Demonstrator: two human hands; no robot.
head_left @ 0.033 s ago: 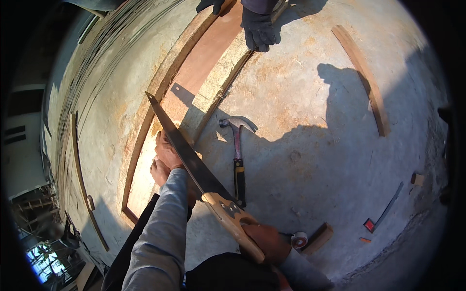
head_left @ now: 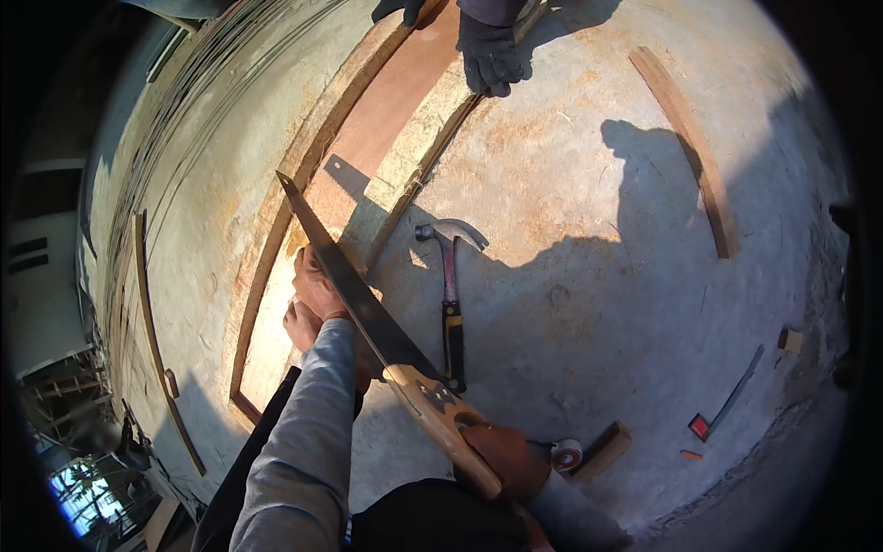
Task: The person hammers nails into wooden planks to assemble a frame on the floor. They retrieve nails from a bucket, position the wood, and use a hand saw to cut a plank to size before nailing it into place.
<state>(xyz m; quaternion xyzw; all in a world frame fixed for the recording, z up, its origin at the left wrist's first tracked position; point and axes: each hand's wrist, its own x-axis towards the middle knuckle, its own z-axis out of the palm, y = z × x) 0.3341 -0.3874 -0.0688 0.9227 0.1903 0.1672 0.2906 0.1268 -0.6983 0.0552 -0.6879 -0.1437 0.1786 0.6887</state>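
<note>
In my right hand (head_left: 510,460) is the wooden handle of a handsaw (head_left: 368,308), with fingers wrapped round its grip. The dark blade slants up and to the left, over the boards. Close beside the blade, my left hand (head_left: 317,287) is closed on a pale wooden plank (head_left: 400,189); the saw hides part of the fingers. Between this plank and a longer timber strip (head_left: 267,262) on the left lies a reddish flat board (head_left: 391,101). A claw hammer (head_left: 450,304) with a black and yellow grip lies on the floor right of the blade.
A co-worker's black-gloved hand (head_left: 490,63) rests on the far plank; another glove (head_left: 397,11) is at its left. Thin rods (head_left: 175,120) line the left. A loose timber strip (head_left: 690,147), a tape measure (head_left: 567,454), a wood block (head_left: 602,451) and a try square (head_left: 727,405) lie right.
</note>
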